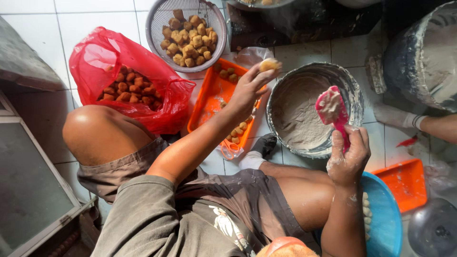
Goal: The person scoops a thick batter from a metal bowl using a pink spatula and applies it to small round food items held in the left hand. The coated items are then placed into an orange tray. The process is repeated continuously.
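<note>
Mid-frame, the left hand (247,88) pinches a small golden fried tofu puff (269,64) over the flat orange plastic tray (209,102). The right hand (350,157) clenches a paste-smeared pink plastic scraper (333,112) above the battered round metal bowl of pale paste (297,114). Filling looks underway; next, I judge, puff and scraper must meet steadily.

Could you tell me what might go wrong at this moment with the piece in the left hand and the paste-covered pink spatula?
1. The left hand pinches the fried piece only at its fingertips above the orange tray; it could slip and fall.
2. The right hand is smeared with paste, so its grip on the pink spatula may slide.
3. Paste on the spatula could drip past the metal bowl onto the tiled floor.
</note>
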The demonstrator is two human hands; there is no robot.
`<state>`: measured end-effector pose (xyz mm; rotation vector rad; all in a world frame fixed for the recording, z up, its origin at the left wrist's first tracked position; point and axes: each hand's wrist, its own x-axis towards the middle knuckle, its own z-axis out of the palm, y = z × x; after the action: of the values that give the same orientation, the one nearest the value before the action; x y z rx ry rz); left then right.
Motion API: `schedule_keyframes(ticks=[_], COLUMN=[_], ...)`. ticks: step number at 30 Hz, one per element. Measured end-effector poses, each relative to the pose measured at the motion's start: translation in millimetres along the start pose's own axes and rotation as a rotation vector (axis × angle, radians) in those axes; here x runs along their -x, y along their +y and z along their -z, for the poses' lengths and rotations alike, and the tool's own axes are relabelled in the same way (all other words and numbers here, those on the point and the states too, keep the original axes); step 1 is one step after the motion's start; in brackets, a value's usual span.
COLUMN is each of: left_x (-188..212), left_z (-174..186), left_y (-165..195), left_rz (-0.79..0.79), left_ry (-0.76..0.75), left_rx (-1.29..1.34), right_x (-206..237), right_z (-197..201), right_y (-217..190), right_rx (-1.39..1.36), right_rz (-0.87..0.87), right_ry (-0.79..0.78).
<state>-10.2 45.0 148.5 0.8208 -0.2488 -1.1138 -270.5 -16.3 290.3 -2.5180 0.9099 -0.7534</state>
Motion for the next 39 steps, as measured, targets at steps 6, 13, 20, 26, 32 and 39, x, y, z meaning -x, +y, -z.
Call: schedule_keyframes(ticks=[6, 13, 20, 26, 32, 39], left_x=[-64.5, -160.2, -82.4, 16.2, 57.6, 67.5], left_z=[50.0, 53.0, 122.2, 184.4, 210.9, 231.6], left_y=[-17.8, 76.7, 4.1, -81.2, -98.0, -110.2], left_rz=[0.305, -0.362, -0.297, 0.195, 0.262, 0.305], left_ry=[0.505, 0.305, 0.506, 0.419, -0.098, -0.268], left_rx=[-0.231, -0.201, -0.714, -1.274, -1.821, -1.945], right_x=[-0.7, 7.3, 9.0, 4.5, -0.9, 18.6], right_z=[-4.9, -13.4, -5.6, -9.0, -9.9, 9.8], right_y=[4.9, 23.2, 33.0, 34.7, 29.8, 36.4], right_rx=[-0.183, -0.588, -0.962, -0.996, -1.024, -1.022], right_rz=[-0.076, -0.237, -0.51, -0.53, -0.553, -0.615], right_ry=[-0.049, -0.092, -0.038, -0.057, -0.055, -0.021])
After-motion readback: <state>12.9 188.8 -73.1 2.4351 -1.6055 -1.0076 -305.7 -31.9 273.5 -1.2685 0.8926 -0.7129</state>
